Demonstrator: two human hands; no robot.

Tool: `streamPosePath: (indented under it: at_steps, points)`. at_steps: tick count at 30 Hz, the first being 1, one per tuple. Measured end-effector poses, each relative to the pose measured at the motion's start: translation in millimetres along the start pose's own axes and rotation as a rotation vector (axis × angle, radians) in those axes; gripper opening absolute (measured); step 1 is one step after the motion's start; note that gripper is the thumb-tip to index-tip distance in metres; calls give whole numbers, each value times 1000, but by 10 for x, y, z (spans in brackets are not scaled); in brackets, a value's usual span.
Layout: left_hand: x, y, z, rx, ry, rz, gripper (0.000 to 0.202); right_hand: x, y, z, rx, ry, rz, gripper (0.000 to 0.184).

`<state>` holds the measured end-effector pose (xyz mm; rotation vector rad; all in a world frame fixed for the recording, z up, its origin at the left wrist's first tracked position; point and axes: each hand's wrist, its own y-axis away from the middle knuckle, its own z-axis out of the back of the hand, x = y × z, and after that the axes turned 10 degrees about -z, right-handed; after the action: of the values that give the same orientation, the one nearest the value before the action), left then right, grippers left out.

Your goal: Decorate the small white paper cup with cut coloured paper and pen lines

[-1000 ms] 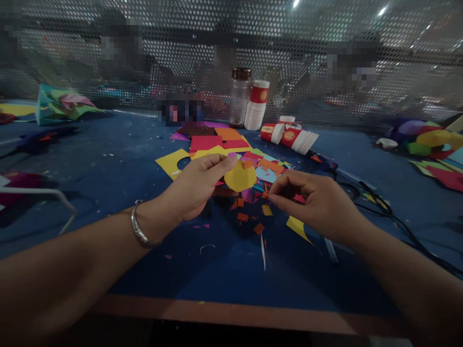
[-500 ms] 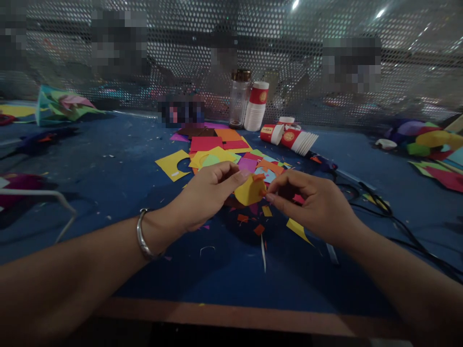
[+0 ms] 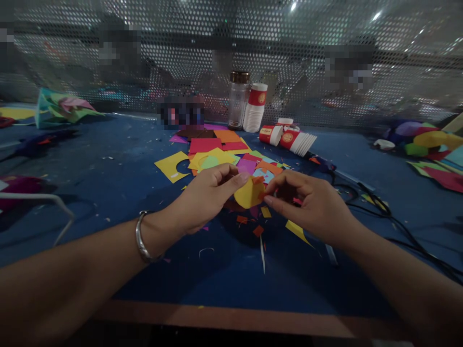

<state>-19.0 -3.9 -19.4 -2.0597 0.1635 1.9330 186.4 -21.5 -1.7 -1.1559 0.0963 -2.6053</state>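
Disc (image 3: pixel 246 194) is being pinched at one edge by left hand (image 3: pixel 208 193), above the tabletop (image 3: pixel 224 284), its rim seemingly being left reachable; orange bit (image 3: pixel 261 195) is being pinched by right hand (image 3: pixel 313 200) at the disc's right edge.

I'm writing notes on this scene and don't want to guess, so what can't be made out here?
All in the head view:
- Yellow disc: upper-left edge covered by the left hand's thumb.
- Orange scrap at the right hand's fingertips: partly covered by them.
- Purple object: cut off by the left picture edge.
- Emblem on the upright cup stack: too small to read.
- Dark item behind the papers: masked by pixel blocks.
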Motion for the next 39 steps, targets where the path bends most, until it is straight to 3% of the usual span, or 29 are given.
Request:
streamPosePath:
  at_steps: [24, 39]
  points:
    - [-23, 19, 7, 89, -2, -20, 16, -27, -13, 12, 61, -148, -63, 12]
    - [-6, 19, 15, 71, 2, -26, 30, -18, -16, 26, 114, -268, -91, 18]
